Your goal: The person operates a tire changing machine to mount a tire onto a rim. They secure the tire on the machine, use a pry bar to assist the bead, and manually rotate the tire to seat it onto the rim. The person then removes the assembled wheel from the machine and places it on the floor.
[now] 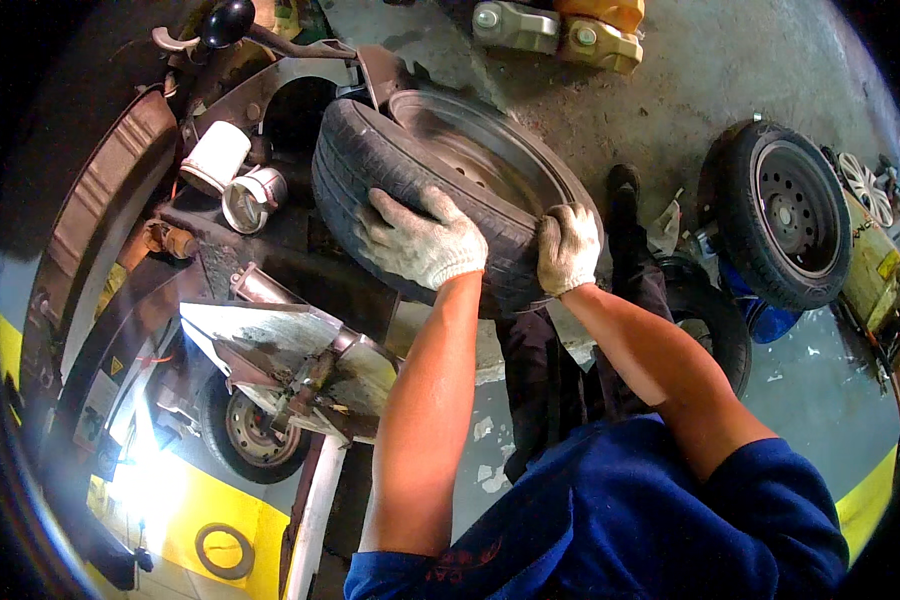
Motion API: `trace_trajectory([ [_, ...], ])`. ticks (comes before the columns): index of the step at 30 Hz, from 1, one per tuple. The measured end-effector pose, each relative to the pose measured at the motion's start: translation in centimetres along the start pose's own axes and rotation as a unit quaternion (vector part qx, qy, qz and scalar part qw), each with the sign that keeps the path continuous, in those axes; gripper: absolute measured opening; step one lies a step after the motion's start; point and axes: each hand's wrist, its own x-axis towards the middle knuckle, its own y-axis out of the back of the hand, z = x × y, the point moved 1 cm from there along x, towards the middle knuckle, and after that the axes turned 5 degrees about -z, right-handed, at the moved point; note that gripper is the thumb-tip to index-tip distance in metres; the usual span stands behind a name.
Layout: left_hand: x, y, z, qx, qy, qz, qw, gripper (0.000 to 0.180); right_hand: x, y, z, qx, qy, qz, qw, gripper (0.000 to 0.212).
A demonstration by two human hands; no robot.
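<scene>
A car tyre on a bare steel rim [478, 165] leans tilted in front of me, against a dark machine with a metal arm and a black ball knob. My left hand [422, 237], in a whitish knit work glove, lies spread on the tyre's tread [345, 140], with thumb and fingers apart. Around the tyre's near right edge, beside the rim lip, my right hand [569, 248] is closed, in a matching glove. Its fingers curl over the edge. The tyre's underside and what it rests on are hidden.
A second wheel [792, 215] stands at the right, by a blue container [760, 300]. At the left are a white tub [217, 157], an open can [253, 200] and a metal plate assembly [290, 335]. Plastic jugs [560, 30] stand at the back; a bright lamp [150, 485] glares lower left.
</scene>
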Motion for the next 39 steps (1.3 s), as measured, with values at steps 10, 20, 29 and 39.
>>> trace_trajectory([
  [10, -0.03, 0.48, 0.51, 0.009, 0.001, -0.004, 1.000, 0.073, -0.07, -0.04, 0.23, -0.004, -0.002, -0.006, 1.000, 0.016],
  [20, 0.02, 0.23, 0.14, 0.015, -0.008, 0.009, 1.000, 0.073, -0.09, -0.10, 0.21, 0.000, 0.007, -0.001, 1.000, 0.017],
  [29, 0.03, 0.00, -0.02, 0.001, -0.018, 0.020, 1.000, 0.072, -0.05, -0.03, -0.03, -0.002, -0.003, -0.003, 1.000, 0.017],
  [39, -0.07, 0.05, 0.09, 0.011, -0.007, 0.008, 1.000, 0.073, -0.01, 0.02, -0.02, -0.003, -0.004, -0.003, 1.000, 0.016],
])
